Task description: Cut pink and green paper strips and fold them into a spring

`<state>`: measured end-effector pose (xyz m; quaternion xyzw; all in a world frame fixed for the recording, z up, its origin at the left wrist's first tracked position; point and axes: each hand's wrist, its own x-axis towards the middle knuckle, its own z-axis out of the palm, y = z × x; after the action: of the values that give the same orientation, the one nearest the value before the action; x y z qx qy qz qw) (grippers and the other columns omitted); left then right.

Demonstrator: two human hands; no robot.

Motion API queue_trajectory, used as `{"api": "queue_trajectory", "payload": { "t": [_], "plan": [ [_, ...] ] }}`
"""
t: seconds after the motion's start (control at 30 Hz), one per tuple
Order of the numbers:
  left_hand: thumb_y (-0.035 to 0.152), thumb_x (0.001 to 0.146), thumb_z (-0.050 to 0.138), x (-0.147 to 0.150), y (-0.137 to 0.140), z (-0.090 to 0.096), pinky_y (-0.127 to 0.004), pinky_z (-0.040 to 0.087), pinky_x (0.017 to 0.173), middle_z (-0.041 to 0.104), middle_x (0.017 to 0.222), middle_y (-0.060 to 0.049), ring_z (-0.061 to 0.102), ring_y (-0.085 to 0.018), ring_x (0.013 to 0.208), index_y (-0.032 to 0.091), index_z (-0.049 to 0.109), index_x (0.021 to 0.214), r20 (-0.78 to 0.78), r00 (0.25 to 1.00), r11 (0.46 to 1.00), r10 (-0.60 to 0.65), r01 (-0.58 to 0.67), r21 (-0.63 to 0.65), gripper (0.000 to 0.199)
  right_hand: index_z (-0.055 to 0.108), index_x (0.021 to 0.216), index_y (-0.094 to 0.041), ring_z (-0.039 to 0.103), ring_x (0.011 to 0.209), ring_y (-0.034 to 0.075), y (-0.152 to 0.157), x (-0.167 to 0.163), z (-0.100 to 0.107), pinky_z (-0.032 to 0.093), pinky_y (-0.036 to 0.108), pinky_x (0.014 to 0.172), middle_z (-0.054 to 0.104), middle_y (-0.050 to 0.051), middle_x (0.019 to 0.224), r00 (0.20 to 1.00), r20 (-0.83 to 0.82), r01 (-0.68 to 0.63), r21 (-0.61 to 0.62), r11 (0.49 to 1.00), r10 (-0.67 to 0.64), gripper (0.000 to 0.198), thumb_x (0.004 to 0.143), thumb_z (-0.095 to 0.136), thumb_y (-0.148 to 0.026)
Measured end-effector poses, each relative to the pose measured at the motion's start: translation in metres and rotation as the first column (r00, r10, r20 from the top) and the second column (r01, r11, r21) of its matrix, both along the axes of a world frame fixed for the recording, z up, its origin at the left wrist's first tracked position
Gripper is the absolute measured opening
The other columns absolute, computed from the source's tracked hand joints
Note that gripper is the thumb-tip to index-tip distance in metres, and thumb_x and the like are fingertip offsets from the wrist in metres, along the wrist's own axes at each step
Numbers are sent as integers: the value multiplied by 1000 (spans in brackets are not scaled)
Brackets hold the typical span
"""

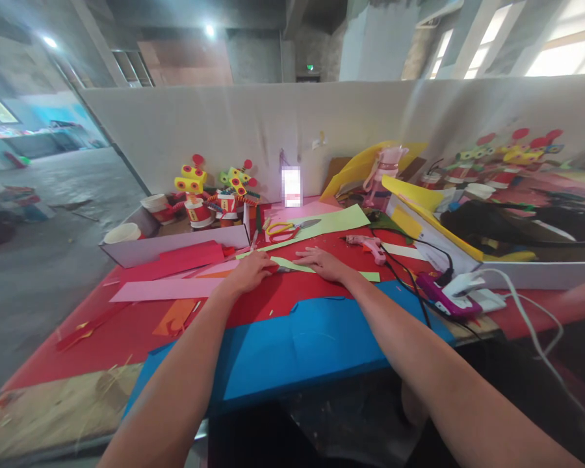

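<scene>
My left hand (251, 272) rests low over the paper, its fingers bent and closed at the left end of a light green paper strip (292, 265). A small dark thing by its fingertips is too blurred to name. My right hand (325, 265) lies palm down, fingers stretched out over the right part of that strip. Just beyond both hands are scissors with yellow handles (279, 228) and a larger light green sheet (338, 221). Pink paper strips (166, 290) lie left of my left hand. A pink glue gun (370, 248) lies right of my right hand.
At the left, a shallow box (205, 242) holds paper-cup figures (195, 201) and white cups (123, 234). Blue paper (312, 338) covers the front edge. Cables run to a purple power strip (443, 296) at right, near another box (526, 273). A white partition (214, 130) stands behind.
</scene>
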<state>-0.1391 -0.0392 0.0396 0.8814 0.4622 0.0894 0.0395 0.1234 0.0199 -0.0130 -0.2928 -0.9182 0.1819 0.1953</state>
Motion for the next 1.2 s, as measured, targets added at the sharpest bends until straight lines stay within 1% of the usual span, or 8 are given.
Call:
{"api": "queue_trajectory", "payload": {
  "t": [0.17, 0.33, 0.4, 0.53, 0.7, 0.87, 1.03, 1.2],
  "plan": [
    [18, 86, 55, 3, 5, -5, -33, 44, 87, 63, 97, -9, 56, -21, 95, 20, 73, 103, 7, 999, 999, -35, 34, 18, 24, 60, 128, -34, 43, 136, 22, -3, -2, 1, 26, 51, 114, 52, 1, 142, 1000, 2, 23, 0, 1000, -23, 41, 95, 41, -18],
    [16, 86, 54, -7, 6, 0, -36, 43, 90, 64, 97, -7, 55, -21, 95, 22, 72, 108, 4, 1000, 1000, -12, 12, 12, 29, 65, 122, -29, 47, 133, 24, -11, -33, 3, 28, 52, 113, 57, 6, 138, 975, -46, 216, -5, 976, -216, 36, 96, 42, -21],
    [15, 86, 54, -10, 6, 1, -37, 43, 93, 65, 102, -8, 55, -21, 99, 23, 71, 111, 17, 1000, 1000, -6, 6, 2, 32, 66, 122, -26, 49, 130, 24, -14, -40, 8, 29, 51, 112, 61, 8, 133, 967, -69, 244, -9, 970, -244, 35, 95, 44, -20],
    [13, 84, 56, -11, 5, 0, -36, 44, 94, 65, 111, -8, 56, -21, 104, 23, 71, 111, 65, 998, 1000, -15, 16, -9, 33, 60, 130, -20, 51, 128, 25, -19, -21, 20, 37, 46, 109, 59, 11, 136, 990, -13, 140, -26, 990, -141, 38, 95, 46, -26],
    [14, 82, 59, -12, 8, -6, -36, 45, 94, 66, 107, -8, 58, -21, 102, 23, 73, 107, 101, 994, 1000, -30, 30, -2, 30, 49, 139, -29, 36, 140, 22, -26, 15, 19, 22, 50, 117, 46, 5, 148, 999, 28, 17, 21, 1000, -17, 43, 100, 34, -33],
    [19, 83, 61, -13, 9, -10, -36, 44, 92, 65, 99, -7, 57, -21, 97, 26, 72, 109, 112, 993, 1000, -23, 22, 6, 29, 52, 137, -32, 33, 142, 25, -30, 18, 10, 21, 54, 116, 46, 3, 148, 998, 14, 60, 17, 998, -60, 42, 100, 33, -39],
    [17, 85, 57, -10, 8, -6, -36, 44, 91, 64, 102, -9, 56, -22, 98, 22, 72, 109, 65, 998, 1000, -18, 19, -17, 29, 53, 135, -35, 33, 142, 28, -25, 19, 5, 20, 58, 114, 46, 1, 148, 995, 53, 82, 2, 997, -82, 40, 99, 35, -41],
    [15, 85, 56, -9, 9, -5, -36, 43, 92, 64, 106, -9, 56, -21, 99, 21, 72, 110, 71, 996, 999, -53, 54, -5, 30, 54, 134, -36, 34, 141, 27, -22, 19, 3, 21, 57, 114, 46, 0, 148, 993, 82, 88, 11, 996, -88, 40, 99, 35, -40]
  ]
}}
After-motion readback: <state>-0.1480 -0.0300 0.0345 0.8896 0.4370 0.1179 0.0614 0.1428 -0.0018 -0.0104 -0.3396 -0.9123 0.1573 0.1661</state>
